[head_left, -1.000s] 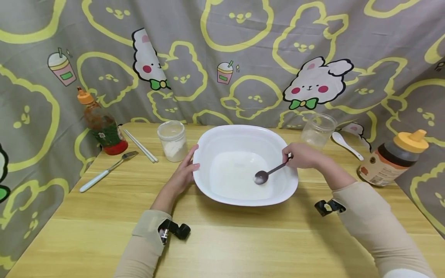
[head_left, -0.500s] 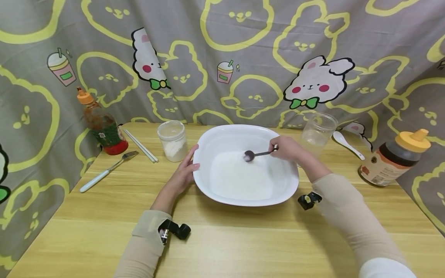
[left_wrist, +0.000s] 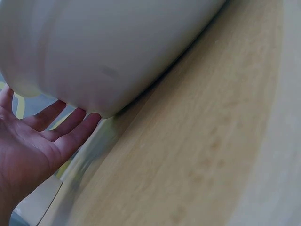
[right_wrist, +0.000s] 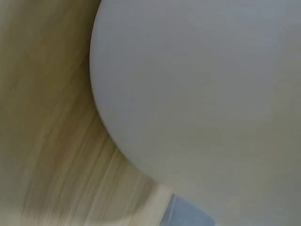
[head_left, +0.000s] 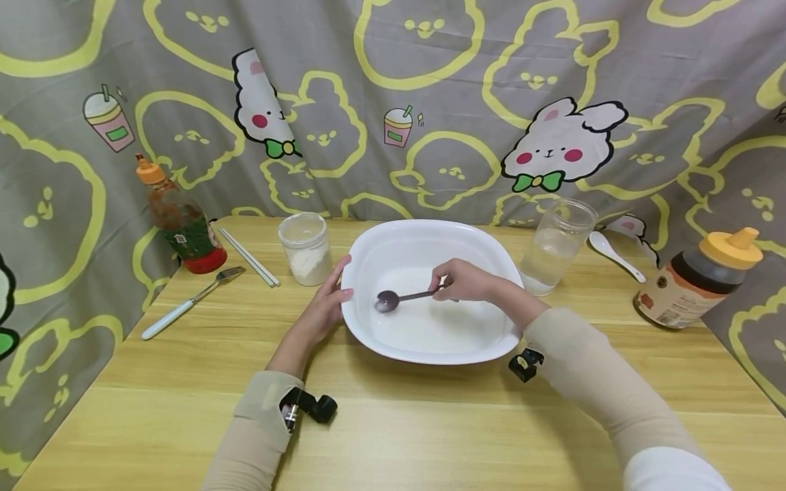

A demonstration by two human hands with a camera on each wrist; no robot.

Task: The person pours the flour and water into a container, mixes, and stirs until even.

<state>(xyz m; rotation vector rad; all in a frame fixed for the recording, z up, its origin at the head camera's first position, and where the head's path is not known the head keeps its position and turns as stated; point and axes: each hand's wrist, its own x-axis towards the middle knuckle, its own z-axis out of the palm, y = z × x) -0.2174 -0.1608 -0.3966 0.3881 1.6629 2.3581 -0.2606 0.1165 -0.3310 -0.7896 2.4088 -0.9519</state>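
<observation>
A white basin [head_left: 430,232] with a pale, milky bottom sits mid-table in the head view. My right hand [head_left: 469,279] pinches the handle of a dark brown spoon [head_left: 419,294] inside it, and the spoon's bowl lies low near the left wall. At the basin's left side, my left hand [head_left: 321,310] rests its fingertips against the outer wall, with the thumb at the rim. The left wrist view has that hand's fingers [left_wrist: 70,125] spread and fairly straight beneath the basin's edge. Only the basin's outside [right_wrist: 188,94] and wood show in the right wrist view; the right hand is hidden there.
Left on the table [head_left: 393,423] are a sauce bottle [head_left: 184,228], fork [head_left: 190,303], chopsticks [head_left: 248,257] and a jar of white powder [head_left: 306,250]. On the right stand a clear jar of liquid [head_left: 555,249], a white spoon [head_left: 614,256] and a yellow-capped bottle [head_left: 694,279]. A patterned curtain [head_left: 454,68] hangs behind.
My right hand has carried the dark spoon leftward across the basin, from its right side past the back to near the left wall. The left hand and basin have stayed put.
</observation>
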